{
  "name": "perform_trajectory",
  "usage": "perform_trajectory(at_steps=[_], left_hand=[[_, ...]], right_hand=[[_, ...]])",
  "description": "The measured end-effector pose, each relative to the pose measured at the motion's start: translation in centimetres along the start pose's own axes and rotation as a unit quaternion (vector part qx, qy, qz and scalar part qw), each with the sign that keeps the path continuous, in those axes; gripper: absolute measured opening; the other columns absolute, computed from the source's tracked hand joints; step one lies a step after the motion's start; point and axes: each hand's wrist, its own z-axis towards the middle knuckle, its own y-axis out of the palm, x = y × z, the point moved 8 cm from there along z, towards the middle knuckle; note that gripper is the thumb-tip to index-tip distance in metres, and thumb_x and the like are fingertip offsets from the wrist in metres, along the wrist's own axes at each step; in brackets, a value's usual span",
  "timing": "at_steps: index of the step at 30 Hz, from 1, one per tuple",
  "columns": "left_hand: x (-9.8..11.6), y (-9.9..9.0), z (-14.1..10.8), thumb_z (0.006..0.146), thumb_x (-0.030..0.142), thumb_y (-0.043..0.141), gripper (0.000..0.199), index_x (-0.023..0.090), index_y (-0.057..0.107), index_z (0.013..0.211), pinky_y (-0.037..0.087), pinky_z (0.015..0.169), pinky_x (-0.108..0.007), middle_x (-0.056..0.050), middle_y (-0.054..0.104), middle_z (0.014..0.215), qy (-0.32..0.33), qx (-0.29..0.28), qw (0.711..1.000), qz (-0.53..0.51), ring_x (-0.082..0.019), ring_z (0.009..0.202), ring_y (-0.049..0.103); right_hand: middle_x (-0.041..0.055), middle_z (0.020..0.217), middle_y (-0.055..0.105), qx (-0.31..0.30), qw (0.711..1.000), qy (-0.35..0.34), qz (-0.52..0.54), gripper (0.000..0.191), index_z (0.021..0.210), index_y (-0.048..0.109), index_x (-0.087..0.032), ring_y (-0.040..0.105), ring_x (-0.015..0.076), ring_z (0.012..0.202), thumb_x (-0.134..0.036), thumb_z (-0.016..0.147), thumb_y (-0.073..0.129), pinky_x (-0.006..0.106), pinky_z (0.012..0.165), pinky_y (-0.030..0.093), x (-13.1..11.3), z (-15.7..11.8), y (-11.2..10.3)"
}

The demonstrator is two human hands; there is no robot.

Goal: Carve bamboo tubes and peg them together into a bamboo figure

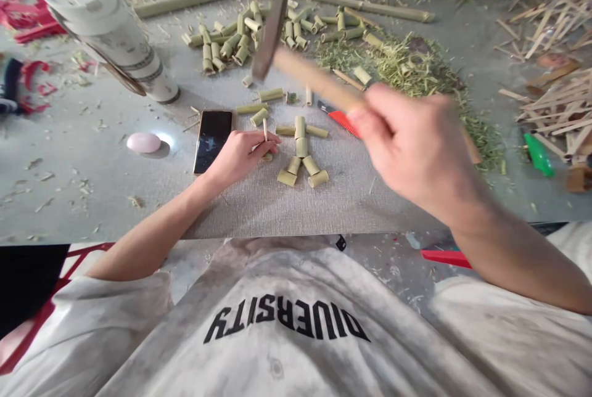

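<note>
Driving the thin wooden peg into the bamboo piece beneath it seems your current step; the next move likely calls for a square, controlled tap. Your left hand pinches the peg nearly upright over the desk; your right hand grips the hammer, raised, handle slanting forward-left, blurred head nearly fore-and-aft.

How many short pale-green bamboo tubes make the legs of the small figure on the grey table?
4: upper left tube, upper right tube, lower left tube, lower right tube; none looks hidden.
</note>
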Motion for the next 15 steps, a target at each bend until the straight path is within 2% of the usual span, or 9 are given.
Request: perform_trajectory(at_steps=[2, 5, 6, 9, 10, 11, 14, 15], left_hand=[[0.0, 0.0, 0.0, 0.109, 0.035, 0.061, 0.032, 0.016, 0.088, 0.108, 0.068, 0.083, -0.029, -0.008, 0.09, 0.097, -0.001, 0.001, 1.0, 0.001, -0.019, 0.084, 0.086], [-0.2, 0.0, 0.0, 0.108, 0.035, 0.063, 0.031, 0.017, 0.088, 0.109, 0.067, 0.081, -0.029, -0.007, 0.09, 0.095, -0.005, 0.002, 1.0, 0.004, -0.019, 0.082, 0.086], [-0.2, 0.0, 0.0, 0.108, 0.035, 0.063, 0.031, 0.017, 0.088, 0.11, 0.067, 0.081, -0.029, -0.007, 0.09, 0.095, -0.006, 0.002, 1.0, 0.005, -0.019, 0.082, 0.086], [-0.1, -0.1, 0.1, 0.109, 0.034, 0.062, 0.031, 0.017, 0.088, 0.107, 0.068, 0.085, -0.03, -0.008, 0.09, 0.096, -0.002, 0.003, 1.0, 0.016, -0.019, 0.083, 0.086], [-0.1, -0.1, 0.1, 0.109, 0.034, 0.062, 0.031, 0.018, 0.088, 0.106, 0.068, 0.087, -0.031, -0.008, 0.09, 0.097, 0.002, 0.004, 1.0, 0.019, -0.02, 0.085, 0.086], [0.0, -0.1, 0.1, 0.109, 0.034, 0.062, 0.031, 0.018, 0.088, 0.105, 0.068, 0.088, -0.031, -0.007, 0.09, 0.097, 0.006, 0.004, 1.0, 0.021, -0.02, 0.086, 0.086], [0.0, -0.1, 0.1, 0.109, 0.035, 0.063, 0.031, 0.018, 0.088, 0.107, 0.068, 0.087, -0.031, -0.007, 0.09, 0.097, 0.009, 0.006, 1.0, 0.018, -0.02, 0.086, 0.086], [0.0, -0.1, 0.1, 0.109, 0.036, 0.063, 0.031, 0.018, 0.088, 0.108, 0.069, 0.085, -0.031, -0.007, 0.09, 0.097, 0.008, 0.005, 1.0, 0.016, -0.02, 0.085, 0.086]], right_hand=[[-0.0048, 0.064, 0.042, 0.026, 1.0, -0.001, 0.0, 0.04, 0.084, 0.044, -0.025, 0.034, 0.0105, 0.052, -0.04, 0.121, 0.047, 0.033, 0.053, 0.02, 0.0, -0.2, -0.4], [-0.0039, 0.061, 0.044, -0.06, 0.998, -0.009, -0.015, 0.032, 0.088, 0.057, -0.022, 0.034, 0.0113, 0.049, -0.034, 0.117, 0.049, 0.034, 0.052, 0.021, 0.1, -0.4, 1.1], [-0.0035, 0.06, 0.045, -0.068, 0.997, -0.011, -0.024, 0.031, 0.089, 0.059, -0.022, 0.033, 0.0115, 0.048, -0.032, 0.116, 0.051, 0.034, 0.051, 0.02, 0.1, -0.5, 1.2], [-0.0015, 0.064, 0.049, 0.021, 0.999, -0.007, -0.03, 0.038, 0.091, 0.062, -0.022, 0.036, 0.0126, 0.053, -0.041, 0.12, 0.048, 0.035, 0.054, 0.022, 0.1, -0.6, -0.3], [-0.0008, 0.066, 0.051, 0.031, 0.999, -0.004, -0.028, 0.041, 0.093, 0.063, -0.021, 0.037, 0.0128, 0.054, -0.044, 0.121, 0.045, 0.035, 0.055, 0.022, 0.2, -0.6, -0.4], [-0.0003, 0.067, 0.053, 0.021, 0.999, -0.002, -0.027, 0.041, 0.095, 0.064, -0.021, 0.037, 0.0129, 0.053, -0.044, 0.121, 0.044, 0.035, 0.055, 0.023, 0.2, -0.6, -0.1], [-0.0001, 0.064, 0.054, -0.07, 0.997, -0.001, -0.042, 0.033, 0.095, 0.067, -0.02, 0.036, 0.0131, 0.05, -0.036, 0.117, 0.048, 0.034, 0.054, 0.024, 0.4, -0.8, 1.7], [-0.0003, 0.063, 0.054, -0.074, 0.996, -0.005, -0.046, 0.031, 0.094, 0.067, -0.021, 0.037, 0.0135, 0.049, -0.034, 0.116, 0.05, 0.034, 0.054, 0.024, 0.4, -0.8, 1.8]])
